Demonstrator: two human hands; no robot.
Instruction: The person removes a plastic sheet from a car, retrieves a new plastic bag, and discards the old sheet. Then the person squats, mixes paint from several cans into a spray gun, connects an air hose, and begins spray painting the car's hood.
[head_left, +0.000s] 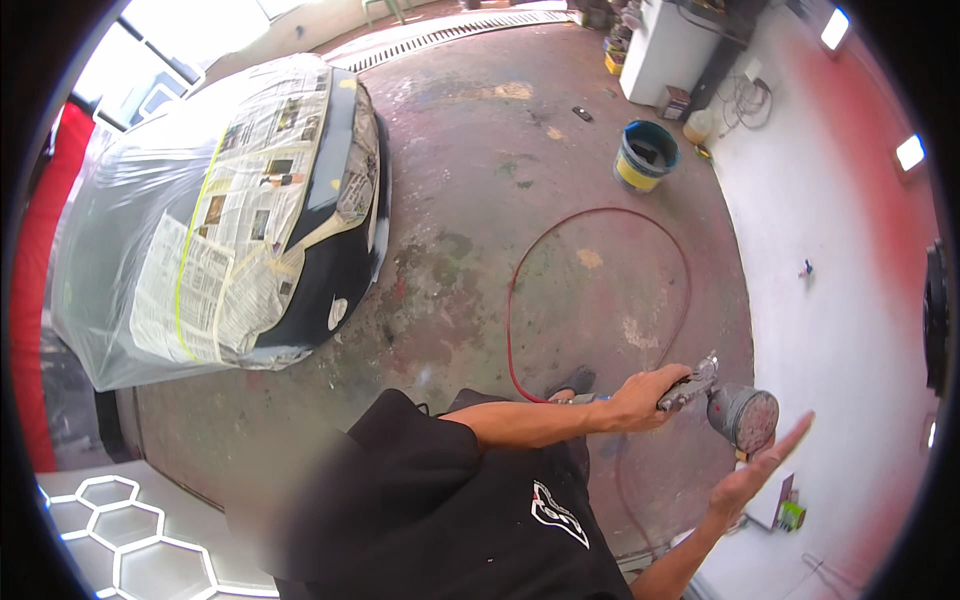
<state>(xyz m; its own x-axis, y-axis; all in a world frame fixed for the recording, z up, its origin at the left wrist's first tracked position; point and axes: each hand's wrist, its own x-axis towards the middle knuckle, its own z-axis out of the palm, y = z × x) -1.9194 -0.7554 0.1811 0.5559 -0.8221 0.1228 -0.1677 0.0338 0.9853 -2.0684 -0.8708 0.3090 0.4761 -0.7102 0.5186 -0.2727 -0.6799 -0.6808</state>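
My left hand [645, 400] is closed around a paint-spattered spray gun [692, 385] at the lower right. A grey, paint-stained cup [745, 416] sits at the gun's far right end. Beside and just below that cup is my right hand [762, 478], its fingers stretched out straight. Whether its palm touches the cup, I cannot tell. A red air hose [512, 330] loops over the floor and passes close to my left wrist, where a blue fitting [600, 399] shows; its join with the gun is hidden.
At the left stands a car [340, 250] masked with newspaper [250, 190] and clear plastic film [110, 260]. A blue bucket with a yellow band [642, 168] stands on the stained floor [450, 150]. A white wall [830, 300] rises on the right. A dark shoe [575, 382] shows near the hose.
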